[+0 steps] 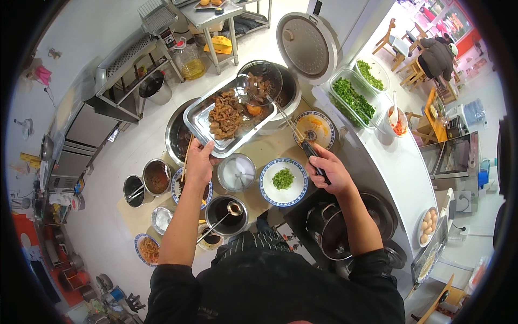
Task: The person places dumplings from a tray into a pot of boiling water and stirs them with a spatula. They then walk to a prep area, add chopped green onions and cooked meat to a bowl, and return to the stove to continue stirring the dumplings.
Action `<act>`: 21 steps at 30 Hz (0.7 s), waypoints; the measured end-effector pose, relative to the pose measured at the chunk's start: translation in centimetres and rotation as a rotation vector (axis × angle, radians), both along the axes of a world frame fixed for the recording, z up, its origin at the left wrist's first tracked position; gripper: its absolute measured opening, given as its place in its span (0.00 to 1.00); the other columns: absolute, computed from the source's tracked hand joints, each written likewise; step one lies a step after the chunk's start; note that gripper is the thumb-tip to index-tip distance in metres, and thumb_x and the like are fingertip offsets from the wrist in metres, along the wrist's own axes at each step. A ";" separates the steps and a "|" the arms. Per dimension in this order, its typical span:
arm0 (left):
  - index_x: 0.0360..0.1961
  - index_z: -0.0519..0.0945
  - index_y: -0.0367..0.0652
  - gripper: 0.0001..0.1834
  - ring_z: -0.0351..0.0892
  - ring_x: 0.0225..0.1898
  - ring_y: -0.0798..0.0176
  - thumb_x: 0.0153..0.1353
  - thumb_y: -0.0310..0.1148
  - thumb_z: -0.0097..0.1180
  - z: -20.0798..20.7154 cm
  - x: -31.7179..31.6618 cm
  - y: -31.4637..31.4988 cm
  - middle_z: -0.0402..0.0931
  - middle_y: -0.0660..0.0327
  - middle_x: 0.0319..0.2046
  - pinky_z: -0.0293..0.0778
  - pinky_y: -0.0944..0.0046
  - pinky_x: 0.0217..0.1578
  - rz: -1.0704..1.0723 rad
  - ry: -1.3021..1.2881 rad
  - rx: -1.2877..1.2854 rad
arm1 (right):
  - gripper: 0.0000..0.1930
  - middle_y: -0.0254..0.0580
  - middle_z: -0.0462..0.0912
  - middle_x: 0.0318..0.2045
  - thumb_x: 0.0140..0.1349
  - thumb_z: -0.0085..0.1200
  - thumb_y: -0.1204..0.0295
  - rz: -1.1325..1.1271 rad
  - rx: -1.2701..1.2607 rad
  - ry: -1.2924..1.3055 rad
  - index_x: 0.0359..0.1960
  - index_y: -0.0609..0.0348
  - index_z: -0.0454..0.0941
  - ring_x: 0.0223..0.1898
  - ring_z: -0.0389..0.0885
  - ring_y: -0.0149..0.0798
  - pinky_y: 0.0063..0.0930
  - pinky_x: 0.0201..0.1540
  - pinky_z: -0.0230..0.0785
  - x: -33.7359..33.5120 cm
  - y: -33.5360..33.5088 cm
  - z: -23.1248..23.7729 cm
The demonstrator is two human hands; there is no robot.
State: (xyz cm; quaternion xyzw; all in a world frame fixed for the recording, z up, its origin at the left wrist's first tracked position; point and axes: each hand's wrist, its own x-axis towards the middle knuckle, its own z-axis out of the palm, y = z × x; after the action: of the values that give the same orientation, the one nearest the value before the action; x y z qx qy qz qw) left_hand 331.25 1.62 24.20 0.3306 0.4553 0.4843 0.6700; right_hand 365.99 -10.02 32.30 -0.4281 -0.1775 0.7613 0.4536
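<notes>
My left hand (200, 164) is closed on the near edge of a rectangular metal tray (190, 114), which holds brown braised meat pieces (224, 117). A pair of chopsticks (184, 171) shows at the same hand; whether the fingers hold them too I cannot tell. The black handle of a wire strainer (301, 135) is wrapped in my right hand (335, 171). Its round mesh basket, with more meat (259, 85) in it, is over the tray's far right end, beside an orange-brown round piece (253, 110). Behind the basket stands an open cooker pot (294, 89) of dark contents.
Below the tray are a bowl of chopped greens (283, 179), a pot of white contents (236, 173) and a pot with a ladle (234, 208). Right stand a bowl with orange liquid (315, 128), tubs of greens (353, 97), a black pot (330, 235) and eggs (429, 222). The cooker's lid (307, 46) is raised.
</notes>
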 end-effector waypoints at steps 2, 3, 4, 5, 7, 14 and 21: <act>0.48 0.73 0.42 0.08 0.85 0.36 0.63 0.69 0.27 0.51 0.1 0.0 -0.1 0.82 0.59 0.40 0.85 0.61 0.32 0.036 0.054 -0.021 | 0.08 0.33 0.68 0.23 0.68 0.49 0.73 0.063 0.059 -0.015 0.46 0.49 0.65 0.16 0.60 0.23 0.17 0.14 0.47 -0.5 0.2 0.0; 0.48 0.73 0.42 0.08 0.85 0.36 0.63 0.69 0.27 0.50 0.1 0.0 -0.1 0.82 0.59 0.40 0.85 0.61 0.32 0.031 0.055 -0.016 | 0.07 0.33 0.68 0.23 0.68 0.49 0.73 0.067 0.073 -0.068 0.43 0.50 0.64 0.16 0.60 0.23 0.17 0.14 0.47 -0.7 0.3 0.1; 0.48 0.73 0.42 0.08 0.85 0.36 0.63 0.69 0.27 0.50 0.2 0.1 -0.1 0.82 0.59 0.41 0.85 0.61 0.32 0.037 0.059 -0.036 | 0.07 0.33 0.68 0.23 0.68 0.49 0.73 0.081 0.042 -0.109 0.43 0.50 0.64 0.16 0.60 0.23 0.17 0.14 0.48 -0.8 0.4 0.3; 0.48 0.73 0.42 0.09 0.85 0.36 0.64 0.69 0.27 0.51 0.3 0.0 -0.2 0.82 0.60 0.41 0.85 0.62 0.32 0.034 0.082 -0.024 | 0.07 0.33 0.68 0.23 0.68 0.49 0.73 0.077 0.035 -0.134 0.43 0.50 0.64 0.16 0.60 0.23 0.17 0.14 0.48 -0.8 0.5 0.5; 0.49 0.73 0.42 0.09 0.84 0.35 0.66 0.69 0.26 0.50 0.5 0.0 -0.4 0.81 0.59 0.41 0.84 0.63 0.30 0.042 0.062 -0.018 | 0.07 0.33 0.68 0.23 0.67 0.49 0.73 0.069 0.031 -0.184 0.43 0.51 0.65 0.16 0.61 0.23 0.18 0.14 0.48 -0.8 0.6 1.0; 0.48 0.72 0.41 0.09 0.85 0.36 0.66 0.69 0.27 0.51 1.5 -0.9 -0.9 0.81 0.59 0.42 0.85 0.62 0.34 0.022 0.090 -0.018 | 0.07 0.28 0.67 0.21 0.67 0.50 0.74 0.125 0.111 -0.480 0.45 0.52 0.68 0.15 0.60 0.21 0.16 0.14 0.48 -1.8 1.2 2.0; 0.47 0.72 0.41 0.08 0.85 0.36 0.67 0.69 0.28 0.51 1.9 -1.1 -1.1 0.82 0.59 0.41 0.85 0.63 0.33 0.002 0.051 0.014 | 0.14 0.27 0.66 0.20 0.67 0.50 0.75 0.188 0.058 -0.552 0.52 0.55 0.66 0.15 0.60 0.21 0.17 0.14 0.48 -2.8 0.8 2.3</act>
State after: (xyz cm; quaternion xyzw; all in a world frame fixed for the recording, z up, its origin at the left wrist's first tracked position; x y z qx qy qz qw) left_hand 330.13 0.49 26.12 0.3472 0.4691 0.4794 0.6554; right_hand 363.16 -9.22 34.59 -0.5877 -0.3546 0.6493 0.3275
